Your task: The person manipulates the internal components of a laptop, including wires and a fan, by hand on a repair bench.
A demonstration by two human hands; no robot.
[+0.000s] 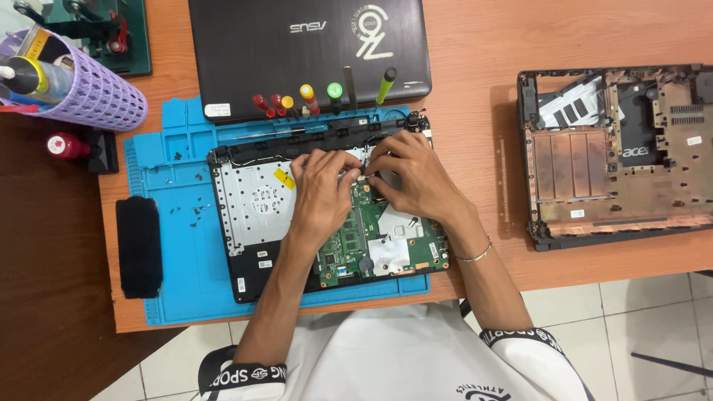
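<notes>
Here, a light orange-brown wooden table (475, 67) carries the work, with a darker brown surface (44, 260) adjoining it on the left and pale floor tiles (631, 319) showing below its near edge. A blue work mat (174, 245) lies on the table, and on it sits the opened laptop base (252, 200), its long axis running left to right across the view, one long edge toward the person and the other toward the row of screwdrivers (319, 96) (red, yellow and green handles) standing along the mat's far rim. The base's green circuit board (349, 245) fills its right half, a silver perforated plate its left.

Both hands rest over the upper middle of the board. The left hand (321, 194) lies palm down, fingers curled onto the board near the far edge; the right hand (408, 178) meets it there, fingers bent and pinched close. Whether either actually grips a part cannot be told, since the fingertips hide it.

A closed dark laptop (245, 44) sits beyond the mat, another stripped laptop shell (616, 156) well apart at right, a lilac mesh holder (89, 93) at far left.
</notes>
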